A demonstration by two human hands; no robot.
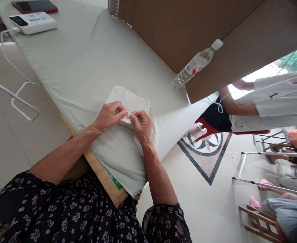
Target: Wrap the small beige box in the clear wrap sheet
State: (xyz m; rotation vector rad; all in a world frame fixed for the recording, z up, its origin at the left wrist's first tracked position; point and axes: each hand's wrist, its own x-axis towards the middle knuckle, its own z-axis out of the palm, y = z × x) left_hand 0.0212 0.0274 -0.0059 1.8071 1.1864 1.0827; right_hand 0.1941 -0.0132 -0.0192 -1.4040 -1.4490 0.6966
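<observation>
A whitish, rough-textured rectangular piece, like folded cloth or a stack of soft paper, lies near the corner of the covered table. Over its near side my left hand is closed, thumb and forefinger pinched together. My right hand pinches in the same way, its fingertips almost meeting the left ones. Between them shows a small pale bit with a pinkish mark; its kind is too small to tell. Both hands rest low over the piece, which my fingers partly hide.
A clear plastic bottle leans by a large brown cardboard box. A white device with a cable and a red-edged phone lie at the far left. Another person sits at right, near metal-framed and wooden stools.
</observation>
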